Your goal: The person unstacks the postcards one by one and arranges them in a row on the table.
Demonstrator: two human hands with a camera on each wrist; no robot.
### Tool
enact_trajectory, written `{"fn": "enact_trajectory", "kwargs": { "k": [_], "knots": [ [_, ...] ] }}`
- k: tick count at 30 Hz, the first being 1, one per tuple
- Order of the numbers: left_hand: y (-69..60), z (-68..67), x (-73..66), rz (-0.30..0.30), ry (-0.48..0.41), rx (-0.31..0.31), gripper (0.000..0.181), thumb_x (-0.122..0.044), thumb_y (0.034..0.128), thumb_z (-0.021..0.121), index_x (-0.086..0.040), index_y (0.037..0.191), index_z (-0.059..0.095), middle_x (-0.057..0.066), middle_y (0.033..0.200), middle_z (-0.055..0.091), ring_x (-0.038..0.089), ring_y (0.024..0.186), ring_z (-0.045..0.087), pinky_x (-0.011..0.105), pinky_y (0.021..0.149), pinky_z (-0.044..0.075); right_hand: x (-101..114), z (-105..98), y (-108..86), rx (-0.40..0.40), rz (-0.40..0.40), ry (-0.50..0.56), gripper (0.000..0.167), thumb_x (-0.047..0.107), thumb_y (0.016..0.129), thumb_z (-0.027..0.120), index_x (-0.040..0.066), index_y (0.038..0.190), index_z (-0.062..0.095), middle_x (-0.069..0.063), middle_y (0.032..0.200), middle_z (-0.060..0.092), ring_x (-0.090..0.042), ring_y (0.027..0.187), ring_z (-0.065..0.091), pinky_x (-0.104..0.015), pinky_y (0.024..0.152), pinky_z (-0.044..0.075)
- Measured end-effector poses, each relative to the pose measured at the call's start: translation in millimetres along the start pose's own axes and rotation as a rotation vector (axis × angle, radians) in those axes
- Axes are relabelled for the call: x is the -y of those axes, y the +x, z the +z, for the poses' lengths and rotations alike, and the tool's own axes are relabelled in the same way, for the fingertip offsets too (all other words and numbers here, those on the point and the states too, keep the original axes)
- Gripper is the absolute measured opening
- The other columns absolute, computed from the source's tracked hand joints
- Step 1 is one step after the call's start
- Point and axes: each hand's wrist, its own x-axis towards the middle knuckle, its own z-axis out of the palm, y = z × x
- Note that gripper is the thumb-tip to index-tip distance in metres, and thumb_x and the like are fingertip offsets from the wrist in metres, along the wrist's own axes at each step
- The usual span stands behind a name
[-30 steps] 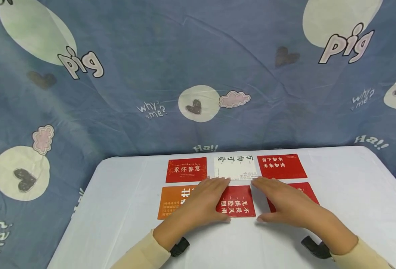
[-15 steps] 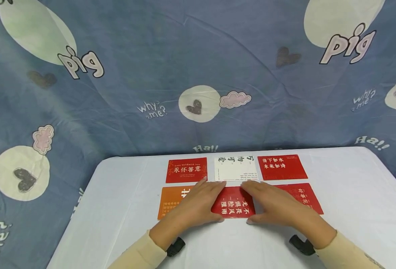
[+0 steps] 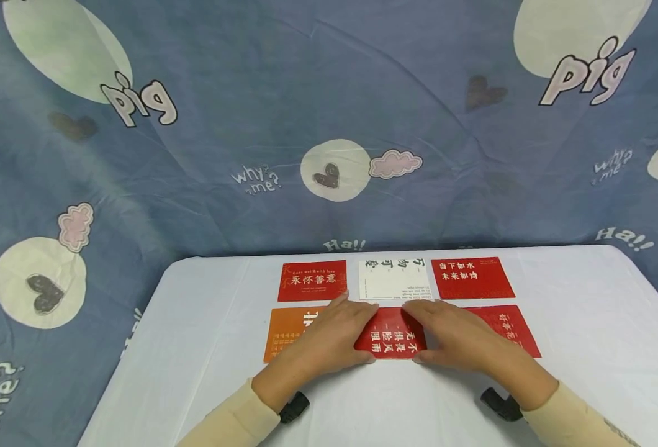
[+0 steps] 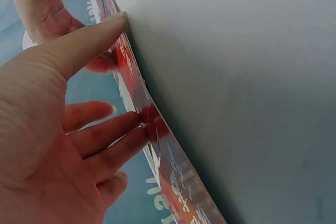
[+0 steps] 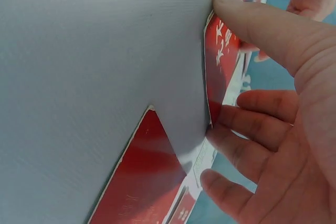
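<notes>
Six-card rows aside, the middle red card with white characters lies flat in the front row on the white tablecloth. My left hand lies over its left side, fingers spread forward. On its right side is my right hand, thumb near the front edge and fingertips by the far corner. In the right wrist view the thumb and fingers touch this red card. The left wrist view has the thumb at the near edge and fingertips by the card edges. An orange card is partly covered by my left hand.
Another red card lies right of my right hand. Behind are a red card, a white card and a red card. A blue printed cloth hangs behind the table.
My right hand has moved left, from beside the right-hand red card to the middle card's right edge. More of that right-hand card shows. The left hand has shifted only slightly.
</notes>
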Motion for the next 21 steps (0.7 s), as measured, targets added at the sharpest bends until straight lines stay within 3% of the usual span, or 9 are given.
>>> {"fn": "enact_trajectory", "kwargs": {
  "k": [14, 21],
  "knots": [
    [1.0, 0.9, -1.3, 0.022, 0.046, 0.004, 0.086, -0.046, 0.0837, 0.087, -0.009, 0.153, 0.052, 0.003, 0.146, 0.061, 0.020, 0.136, 0.054, 0.043, 0.127, 0.021, -1.5, 1.5, -3.3, -0.009, -0.039, -0.032, 0.086, 0.040, 0.078, 0.092, 0.004, 0.147, 0.056, -0.011, 0.142, 0.062, -0.035, 0.130, 0.060, -0.054, 0.104, 0.053],
    [0.9, 0.5, -0.8, 0.020, 0.019, 0.003, 0.088, -0.045, 0.0824, 0.088, -0.009, 0.154, 0.052, 0.003, 0.145, 0.062, 0.020, 0.136, 0.054, 0.043, 0.127, 0.022, -3.2, 3.3, -4.4, -0.020, -0.042, -0.034, 0.090, 0.044, 0.076, 0.093, 0.005, 0.148, 0.055, -0.010, 0.143, 0.062, -0.034, 0.131, 0.059, -0.055, 0.103, 0.053]
  ]
}}
